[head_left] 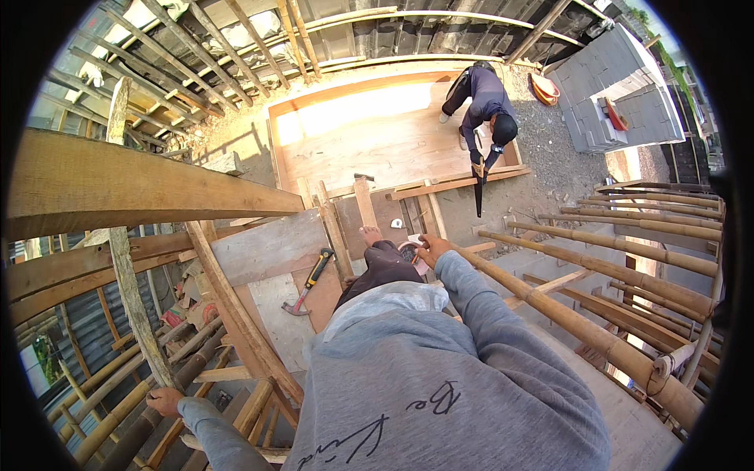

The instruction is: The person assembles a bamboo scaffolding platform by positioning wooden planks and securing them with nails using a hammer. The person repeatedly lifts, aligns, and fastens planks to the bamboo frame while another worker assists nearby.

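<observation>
My left hand (163, 402) is closed low on the left, around the lower end of a weathered wooden post (132, 259) where it meets a dark bamboo pole (145, 424). Close to my lap, my right hand (430, 250) has its fingers pinched together. A small pale and orange item shows at the fingertips, too small to name. Just beside it is a dark round opening, partly hidden by my leg. A claw hammer (311, 281) with a yellow and black handle lies on the boards to my left. Beyond my bare foot sits a small white tape measure (397, 224).
Below, a person (487, 102) in dark clothes bends with a handsaw (478, 192) at a wooden form (353, 133). Bamboo poles (620, 251) form scaffolding on the right. A thick beam (149, 180) crosses the left. Grey blocks (605, 86) are stacked far right.
</observation>
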The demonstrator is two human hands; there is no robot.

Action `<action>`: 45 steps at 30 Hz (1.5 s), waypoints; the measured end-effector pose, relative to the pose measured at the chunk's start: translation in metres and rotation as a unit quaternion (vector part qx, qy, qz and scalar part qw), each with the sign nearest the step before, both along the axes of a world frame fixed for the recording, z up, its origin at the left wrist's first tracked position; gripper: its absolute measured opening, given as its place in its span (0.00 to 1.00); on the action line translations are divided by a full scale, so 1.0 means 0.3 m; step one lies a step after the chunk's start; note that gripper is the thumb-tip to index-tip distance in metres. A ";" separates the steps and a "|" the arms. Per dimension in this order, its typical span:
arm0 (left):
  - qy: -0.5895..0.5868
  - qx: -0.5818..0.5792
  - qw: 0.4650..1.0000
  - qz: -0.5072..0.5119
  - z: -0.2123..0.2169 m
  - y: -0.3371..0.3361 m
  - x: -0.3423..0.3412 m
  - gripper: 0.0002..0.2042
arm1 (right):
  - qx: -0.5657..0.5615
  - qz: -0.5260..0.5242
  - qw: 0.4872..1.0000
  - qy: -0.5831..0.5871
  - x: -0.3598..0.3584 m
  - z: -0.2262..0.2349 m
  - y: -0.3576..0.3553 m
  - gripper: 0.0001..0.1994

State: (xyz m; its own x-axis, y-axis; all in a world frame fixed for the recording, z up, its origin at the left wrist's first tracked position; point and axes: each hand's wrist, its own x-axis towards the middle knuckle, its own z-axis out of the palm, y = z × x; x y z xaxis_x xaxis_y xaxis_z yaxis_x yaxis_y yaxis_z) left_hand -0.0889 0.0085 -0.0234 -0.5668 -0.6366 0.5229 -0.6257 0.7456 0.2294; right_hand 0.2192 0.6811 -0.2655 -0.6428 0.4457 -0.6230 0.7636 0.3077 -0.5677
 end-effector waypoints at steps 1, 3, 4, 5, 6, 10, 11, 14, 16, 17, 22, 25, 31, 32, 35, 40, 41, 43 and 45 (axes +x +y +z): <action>-0.002 0.000 1.000 0.008 0.002 0.003 0.001 0.20 | -0.011 -0.007 1.000 -0.021 0.022 -0.016 0.001 0.24; -0.008 -0.019 1.000 0.018 0.004 0.007 0.001 0.20 | 0.013 0.007 0.998 -0.063 0.065 -0.047 0.006 0.24; -0.021 -0.025 0.999 0.030 0.004 0.007 0.002 0.20 | 0.010 0.011 0.998 -0.062 0.083 -0.061 0.009 0.24; -0.013 -0.022 0.999 0.027 0.005 0.007 0.002 0.20 | 0.008 0.012 0.998 -0.062 0.099 -0.071 0.010 0.24; -0.010 -0.019 0.999 0.025 0.005 0.006 0.003 0.20 | 0.006 0.004 0.997 -0.077 0.108 -0.078 0.012 0.24; 0.001 -0.008 1.000 0.017 0.000 0.002 0.003 0.20 | 0.020 0.033 0.997 -0.071 0.088 -0.073 0.019 0.24; 0.002 -0.007 1.000 0.016 -0.001 0.002 0.002 0.20 | 0.011 0.038 0.998 -0.058 0.072 -0.064 0.019 0.24; 0.004 -0.013 1.000 0.016 0.000 0.007 0.003 0.20 | -0.009 0.022 0.999 -0.048 0.013 -0.030 0.016 0.25; 0.002 -0.015 1.000 0.016 0.004 0.016 0.003 0.20 | -0.007 0.020 1.000 -0.022 -0.020 -0.011 0.008 0.25; -0.002 -0.013 1.000 0.018 0.007 0.021 0.005 0.20 | -0.006 0.016 1.000 -0.023 -0.030 -0.005 0.004 0.25; 0.008 -0.006 1.000 -0.006 0.015 0.038 0.011 0.20 | 0.008 0.025 1.000 -0.011 -0.026 -0.021 -0.008 0.25; 0.009 -0.021 1.000 0.000 0.010 0.031 0.011 0.20 | -0.007 0.020 0.999 -0.034 0.009 -0.050 -0.005 0.24; 0.008 -0.006 1.000 0.012 -0.007 -0.002 0.005 0.20 | -0.009 0.010 0.998 -0.066 0.060 -0.064 0.007 0.24; 0.009 -0.008 1.000 0.011 -0.008 -0.004 0.005 0.20 | -0.001 0.017 0.998 -0.053 0.059 -0.058 0.008 0.24; 0.013 -0.015 1.000 0.005 -0.007 -0.001 0.007 0.21 | 0.003 0.013 0.999 -0.053 0.041 -0.036 0.007 0.23; 0.004 0.002 1.000 0.013 0.008 0.023 0.007 0.20 | 0.012 0.023 0.999 -0.041 0.005 -0.014 -0.006 0.23; 0.005 0.017 1.000 0.012 0.011 0.026 0.008 0.20 | 0.014 0.024 0.999 -0.036 0.004 -0.014 -0.009 0.23; 0.005 0.029 1.000 0.009 0.015 0.030 0.009 0.20 | 0.012 0.016 0.999 -0.033 0.007 -0.021 -0.015 0.23; 0.008 0.019 1.000 0.006 0.014 0.028 0.009 0.20 | 0.017 0.017 0.999 -0.035 0.019 -0.034 -0.018 0.23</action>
